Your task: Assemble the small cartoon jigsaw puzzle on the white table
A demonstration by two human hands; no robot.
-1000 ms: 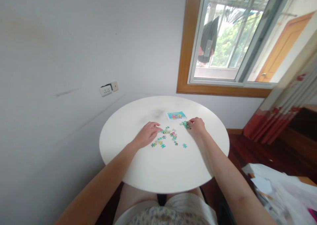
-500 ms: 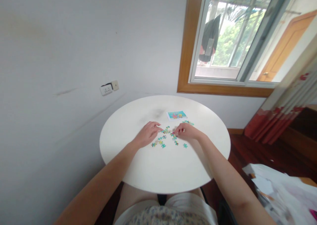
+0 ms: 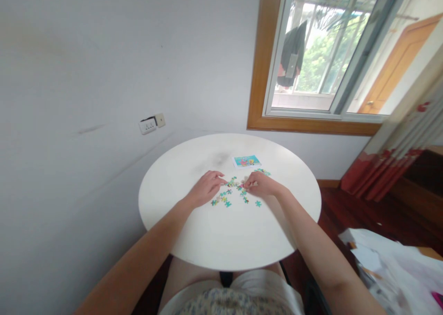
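Jigsaw puzzle pieces [image 3: 221, 198], mostly teal and yellow, lie scattered on a round white table [image 3: 221, 241]. My left hand [image 3: 206, 187] rests at their left side, fingers stretched out, with the index fingertip touching a piece at the edge of a small joined cluster [image 3: 232, 182]. Opposite it, my right hand [image 3: 262, 184] is closed in a pinch at a pinkish puzzle piece [image 3: 242, 185], partly covered by the fingertips. Below the right hand lies a single teal piece [image 3: 258, 204].
Behind the hands lies a teal picture card [image 3: 247, 161] with cartoon figures. More pieces [image 3: 265, 172] sit beyond my right hand. The table stands near a wall with a socket [image 3: 147, 126] and a window. White bags [image 3: 391, 264] are at lower right.
Both hands stay almost in place; the right fingers have shifted slightly over the pinkish piece. The whole view has moved a little.
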